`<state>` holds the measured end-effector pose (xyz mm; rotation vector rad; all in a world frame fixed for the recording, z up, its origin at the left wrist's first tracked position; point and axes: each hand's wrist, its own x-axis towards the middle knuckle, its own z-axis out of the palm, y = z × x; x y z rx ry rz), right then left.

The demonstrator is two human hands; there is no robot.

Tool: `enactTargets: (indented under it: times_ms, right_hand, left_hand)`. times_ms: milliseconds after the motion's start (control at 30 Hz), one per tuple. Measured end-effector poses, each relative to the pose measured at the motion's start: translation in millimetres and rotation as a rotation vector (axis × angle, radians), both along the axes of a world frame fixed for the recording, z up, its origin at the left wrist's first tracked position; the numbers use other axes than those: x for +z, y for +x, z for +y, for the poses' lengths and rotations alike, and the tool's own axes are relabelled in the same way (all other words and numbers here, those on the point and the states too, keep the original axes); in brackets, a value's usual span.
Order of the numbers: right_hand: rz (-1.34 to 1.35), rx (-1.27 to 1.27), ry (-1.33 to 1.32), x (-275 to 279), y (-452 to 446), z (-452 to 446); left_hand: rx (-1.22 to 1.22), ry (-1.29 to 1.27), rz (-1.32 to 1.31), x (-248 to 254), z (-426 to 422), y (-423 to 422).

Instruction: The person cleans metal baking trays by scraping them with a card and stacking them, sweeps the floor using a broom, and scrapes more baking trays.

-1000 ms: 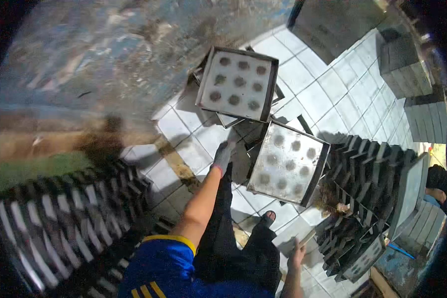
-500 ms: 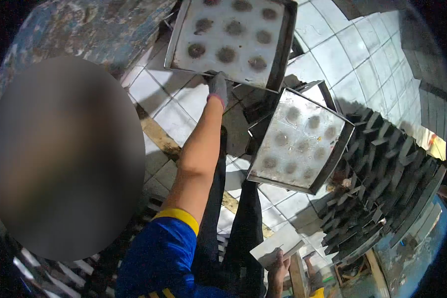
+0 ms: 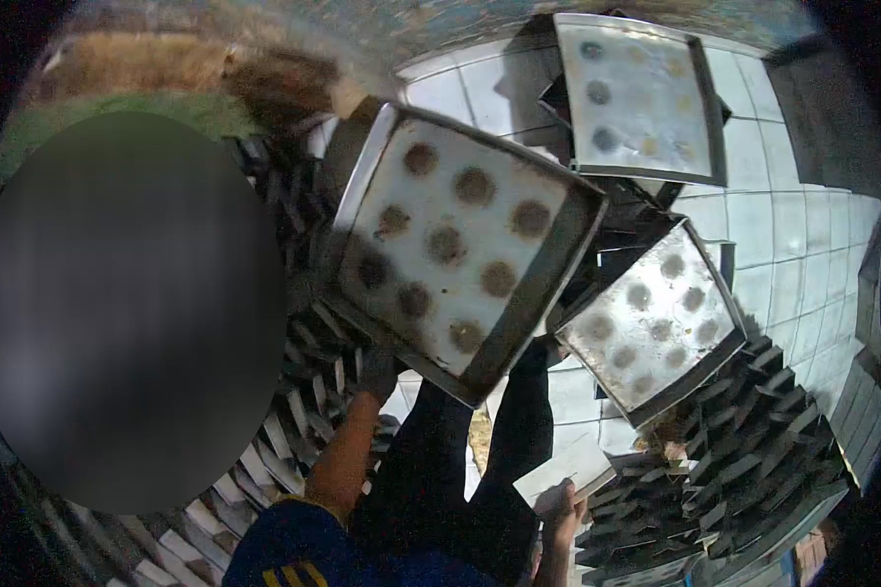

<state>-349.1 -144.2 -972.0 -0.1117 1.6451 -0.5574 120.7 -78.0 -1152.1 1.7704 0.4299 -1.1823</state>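
A square metal tray (image 3: 445, 245) with several dark round spots is held up, tilted, in front of my legs. My left hand (image 3: 380, 370), in a grey glove, grips its lower left edge, the fingers partly hidden beneath it. Low and right of centre, my bare right hand (image 3: 561, 501) holds a flat pale rectangular plate (image 3: 568, 472) between thumb and fingers. Another spotted tray (image 3: 646, 98) lies on a stack at the upper right. A shinier spotted tray (image 3: 661, 323) tops a second stack right of the held one.
Dense stacks of dark-edged trays stand at the right (image 3: 744, 440) and lower left (image 3: 294, 421). White floor tiles (image 3: 783, 235) show at the right. Grey stacked slabs (image 3: 857, 401) line the far right edge. A blurred grey oval covers the left side.
My left hand has lifted the spotted tray off its stack and brought it down toward my body, uncovering another tray there. My right hand still holds the pale plate. The view has turned left.
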Motion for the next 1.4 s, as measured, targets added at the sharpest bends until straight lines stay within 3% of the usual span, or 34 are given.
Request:
enactTargets:
  times_ms: [67,133,167,233,267,367,467,700,767,800,833,900,967,1033,1067,1100,1167,1300,1400]
  right_hand:
    - [-0.086,0.018,0.004,1.6,6.9,1.3]
    - [0.158,0.162,0.177,-14.7,4.7,25.8]
    - [0.190,0.232,0.053,-35.0,3.6,48.0]
    - [0.271,0.350,0.063,-45.7,24.7,52.8]
    - [0.212,0.286,0.107,-61.4,19.2,71.5]
    - [0.117,0.281,0.105,-33.0,123.8,7.1]
    - [0.257,0.436,0.102,-70.7,119.9,49.6]
    - [0.255,0.473,0.145,-99.2,132.4,93.2]
    - [0.358,0.489,0.254,-99.9,134.1,102.2]
    - [0.279,0.403,0.232,-100.8,133.9,105.9]
    - [0.340,0.453,0.376,-103.7,127.6,106.3]
    - [0.247,0.371,0.210,-117.5,112.2,132.3]
    - [0.197,0.382,0.135,-121.7,128.8,120.4]
    - [0.046,0.209,0.159,-141.1,140.3,115.2]
    - [0.048,0.206,0.140,-156.2,136.6,120.3]
    - [0.034,0.182,0.132,-159.2,144.1,110.0]
    - [0.102,0.304,0.129,-169.6,148.2,84.2]
    - [0.009,0.132,0.102,-206.6,100.2,75.3]
    - [0.021,0.072,0.141,-205.7,75.0,62.4]
  left_hand:
    - [0.085,0.106,-0.074,-24.3,44.2,25.0]
    - [0.095,0.176,-0.108,-59.7,73.0,52.3]
    - [0.079,0.200,-0.114,-81.9,79.3,68.4]
    - [0.011,0.216,-0.103,-134.2,72.8,101.0]
    - [-0.034,0.216,-0.099,-158.9,64.1,116.8]
    - [-0.151,0.227,-0.115,-235.4,55.7,149.3]
    - [-0.256,0.279,-0.153,-299.7,60.5,167.5]
    - [-0.565,0.432,-0.296,-379.1,65.6,212.1]
    - [-0.660,0.502,-0.358,-393.2,65.1,233.4]
    - [-0.720,0.525,-0.378,-398.1,63.4,241.6]
    - [-0.782,0.545,-0.394,-401.7,58.0,246.9]
    - [-1.021,0.550,-0.394,-404.1,41.4,254.5]
    - [-1.504,0.488,-0.502,-403.3,17.0,252.0]
    - [-1.898,0.197,-0.733,-397.1,-19.4,210.0]
    - [-1.629,-0.094,-0.863,-383.3,-42.4,183.1]
    - [-1.308,-0.081,-0.549,-346.6,-90.5,146.5]
    - [-1.063,-0.188,-0.337,-270.2,-194.8,77.9]
    - [-0.936,-0.542,-0.351,-283.1,-380.6,-12.5]
    - [-0.728,-0.496,-0.719,-254.5,-485.7,-74.8]
